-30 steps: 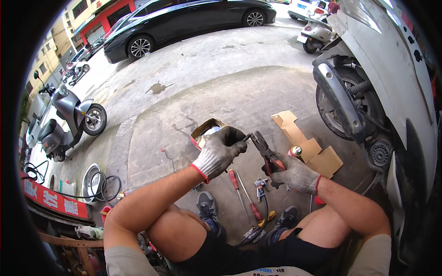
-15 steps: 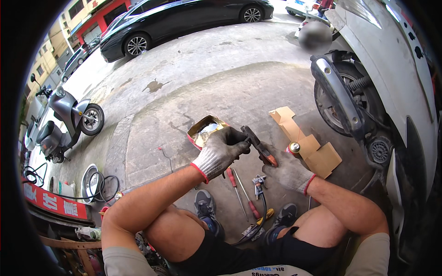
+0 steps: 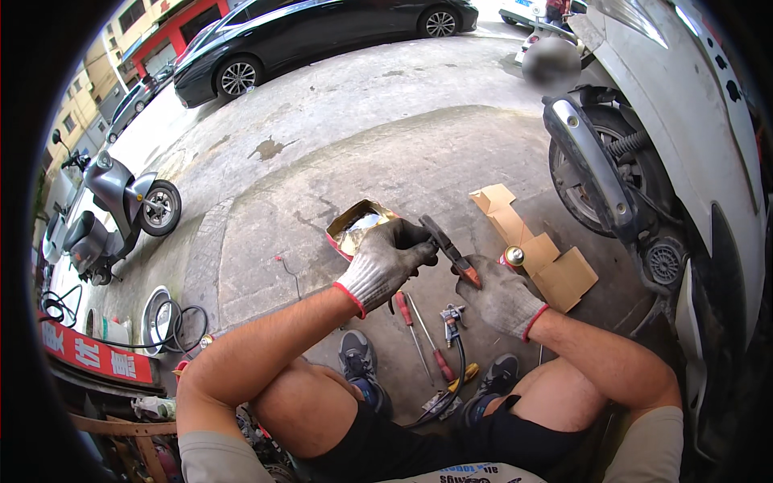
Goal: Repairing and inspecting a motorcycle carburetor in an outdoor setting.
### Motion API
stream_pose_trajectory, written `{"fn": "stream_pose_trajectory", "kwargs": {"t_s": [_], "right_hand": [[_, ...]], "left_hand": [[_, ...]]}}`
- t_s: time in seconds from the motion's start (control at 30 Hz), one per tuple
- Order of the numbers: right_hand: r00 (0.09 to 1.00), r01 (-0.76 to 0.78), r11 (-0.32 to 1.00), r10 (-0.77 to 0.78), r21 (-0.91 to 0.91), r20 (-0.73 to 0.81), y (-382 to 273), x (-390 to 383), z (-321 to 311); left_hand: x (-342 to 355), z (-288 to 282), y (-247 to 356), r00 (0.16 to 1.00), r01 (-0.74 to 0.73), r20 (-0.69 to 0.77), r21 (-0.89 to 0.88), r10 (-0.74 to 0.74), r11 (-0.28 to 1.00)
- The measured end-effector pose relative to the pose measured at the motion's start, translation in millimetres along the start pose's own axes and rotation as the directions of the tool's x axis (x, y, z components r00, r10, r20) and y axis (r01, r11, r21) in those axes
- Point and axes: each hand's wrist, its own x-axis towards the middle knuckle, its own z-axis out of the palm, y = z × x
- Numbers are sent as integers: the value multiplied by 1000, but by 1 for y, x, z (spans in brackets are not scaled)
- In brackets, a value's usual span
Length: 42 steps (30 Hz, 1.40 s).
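Both hands wear whitish work gloves with red cuffs and dirty, dark fingers. My right hand (image 3: pixel 501 296) is closed round a dark tool that looks like pliers (image 3: pixel 448 246), with orange on the grip. The tool's dark end points up and left, beside my left hand (image 3: pixel 385 264). The fingers of that hand are bent and pressed together; whatever they hold is hidden by the dark glove. Just beyond the left hand stands an open tin (image 3: pixel 342 229), red outside and gold inside, with shiny contents. An upright spray can (image 3: pixel 513 256) is next to my right hand.
Between my feet lie red-handled screwdrivers (image 3: pixel 404 309), an air gun (image 3: pixel 452 317) with a black hose, and a yellow-handled tool (image 3: pixel 469 375). Unfolded cardboard (image 3: pixel 564 278) lies to the right, near a white scooter (image 3: pixel 684 105). A grey scooter (image 3: pixel 121 197) and a metal basin (image 3: pixel 155 318) are at left.
My right hand has shifted slightly down, and the tool has tilted a little more upright. My left hand has barely moved, staying closed.
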Motion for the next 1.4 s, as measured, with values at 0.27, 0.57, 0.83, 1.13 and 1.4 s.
{"fn": "stream_pose_trajectory", "kwargs": {"t_s": [0.27, 0.57, 0.83, 1.13, 1.4], "right_hand": [[998, -46, 994, 42, 96, 43, -8, 7, -4], [999, -46, 982, 44, 186, 17, -2, 11, 8], [1000, 11, 982, -10, 187, -6, 5, 18, 12], [965, -239, 936, 200, 260, 169, 17, 22, 1], [943, -119, 985, 152, -128, 298, 51, 21, 5]], "left_hand": [[2, 0, 1, 998, 37, -43, -8, -38, 999], [4, 0, -9, 999, 0, -36, -3, 0, 1000], [2, -2, -3, 999, 18, -43, 25, -17, 1000], [3, -19, -19, 995, -96, -5, -63, 96, 993], [0, -25, -23, 990, -112, 65, -155, 123, 982]]}}
